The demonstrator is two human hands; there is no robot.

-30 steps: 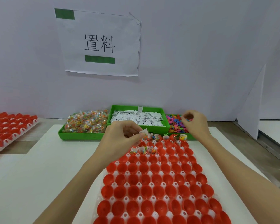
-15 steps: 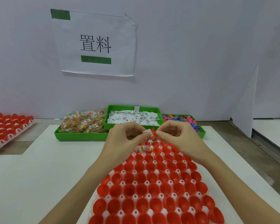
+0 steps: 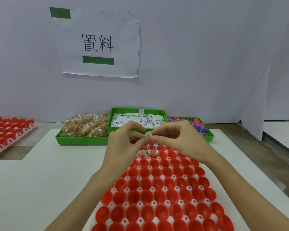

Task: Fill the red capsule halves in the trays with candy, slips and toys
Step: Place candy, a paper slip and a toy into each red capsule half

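We see a long white tray (image 3: 154,204) full of red capsule halves (image 3: 162,212). It runs from the near edge of the table (image 3: 40,172) toward the far edge, and every half has its open side facing up. Most of the cups are bare. A few at the far end of the tray hold something already, like a packet of candy (image 3: 152,154) and a white slip (image 3: 142,153).

Along the far edge of the table stand three green bins. The left bin (image 3: 80,140) holds candy packets, the middle bin (image 3: 138,120) holds white paper slips, and the right bin (image 3: 208,136) holds small bright toys. A second tray of red halves (image 3: 8,132) sits at the far left, well apart. A paper sign (image 3: 98,42) hangs on the wall behind.

Our two hands meet just above the far end of the long tray and hide some of its cups. The left hand (image 3: 123,145) and the right hand (image 3: 178,139) both pinch one small white slip (image 3: 148,134) between thumb and fingertips. The other fingers are curled in. We cannot tell which way the slip lies.
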